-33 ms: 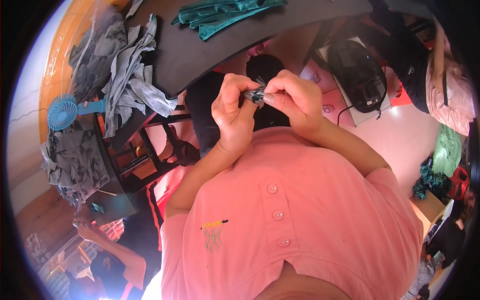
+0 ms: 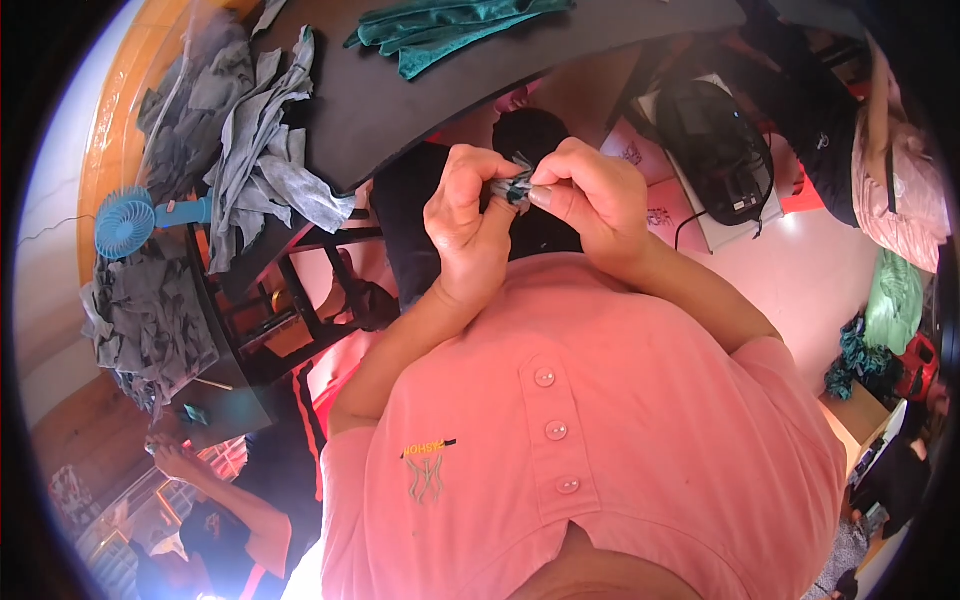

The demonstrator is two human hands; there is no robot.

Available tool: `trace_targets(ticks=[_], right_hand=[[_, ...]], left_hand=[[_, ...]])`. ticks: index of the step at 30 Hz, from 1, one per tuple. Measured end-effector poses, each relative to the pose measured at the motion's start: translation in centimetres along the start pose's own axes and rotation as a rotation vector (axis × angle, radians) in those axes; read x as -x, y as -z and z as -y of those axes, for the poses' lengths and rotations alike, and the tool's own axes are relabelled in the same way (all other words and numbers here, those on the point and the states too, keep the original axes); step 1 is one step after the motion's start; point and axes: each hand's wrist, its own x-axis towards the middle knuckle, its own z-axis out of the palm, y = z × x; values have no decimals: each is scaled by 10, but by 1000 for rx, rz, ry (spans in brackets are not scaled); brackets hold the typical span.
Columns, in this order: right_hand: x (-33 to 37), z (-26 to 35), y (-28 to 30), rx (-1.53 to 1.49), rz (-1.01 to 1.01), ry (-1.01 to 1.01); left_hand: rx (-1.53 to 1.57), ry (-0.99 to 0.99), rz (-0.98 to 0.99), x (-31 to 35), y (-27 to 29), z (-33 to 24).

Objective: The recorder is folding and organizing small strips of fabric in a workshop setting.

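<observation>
Both hands meet just beyond my chest, above my dark-clad lap. My left hand (image 2: 470, 215) is closed, its thumb and curled fingers pinching a small gathered piece of grey and dark green cloth (image 2: 517, 190). From the other side my right hand (image 2: 597, 200) grips the same piece between thumb tip and bent forefinger. Short loose ends of it stick up between the two hands. Most of the cloth is hidden by my fingers, so its full shape cannot be made out.
A dark table (image 2: 410, 115) stands ahead, with folded teal velvet cloth (image 2: 440, 30) and a heap of grey fabric pieces (image 2: 265, 150). A blue fan (image 2: 125, 222) and more grey pieces (image 2: 155, 320) are at left. A black bag (image 2: 712, 150) sits at right; another person (image 2: 225, 520) is lower left.
</observation>
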Motion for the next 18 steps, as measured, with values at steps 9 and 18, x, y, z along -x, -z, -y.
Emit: trace_targets(ticks=[9,18], right_hand=[[11,-1,1,139,42,82],[13,5,-7,-47,72,-112]], left_hand=[[-212,-158,195,-11,-4,7],[209,225,-38,0,-3,8]])
